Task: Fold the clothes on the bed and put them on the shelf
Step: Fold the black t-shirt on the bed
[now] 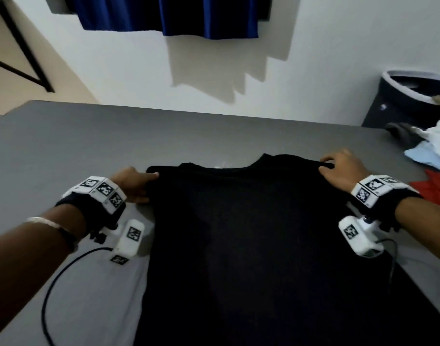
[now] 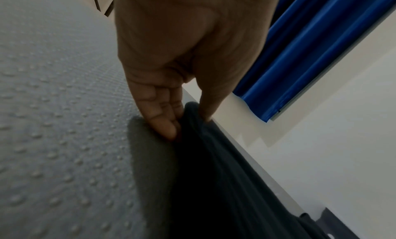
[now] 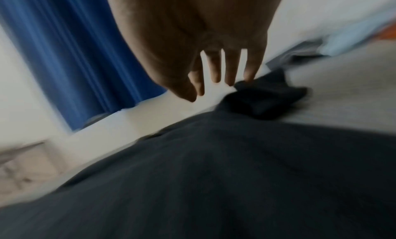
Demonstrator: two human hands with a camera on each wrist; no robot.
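A black t-shirt [image 1: 239, 233] lies flat on the grey bed [image 1: 89, 136], its collar towards the wall. At the shirt's left shoulder my left hand [image 1: 151, 181] pinches the fabric. The left wrist view shows thumb and fingers of the left hand [image 2: 188, 124] closed on a fold of the t-shirt [image 2: 214, 183]. My right hand [image 1: 336, 168] is at the right shoulder. In the blurred right wrist view the right hand [image 3: 218, 83] has straight, spread fingers just above the t-shirt [image 3: 214, 175], near a bunched sleeve, holding nothing.
A pile of white and light blue clothes [image 1: 431, 151] and a red garment [image 1: 436, 188] lie at the bed's right edge. A dark laundry basket [image 1: 408, 101] stands behind them. A blue curtain [image 1: 169, 13] hangs on the white wall. A black cable [image 1: 54, 283] trails from my left wrist.
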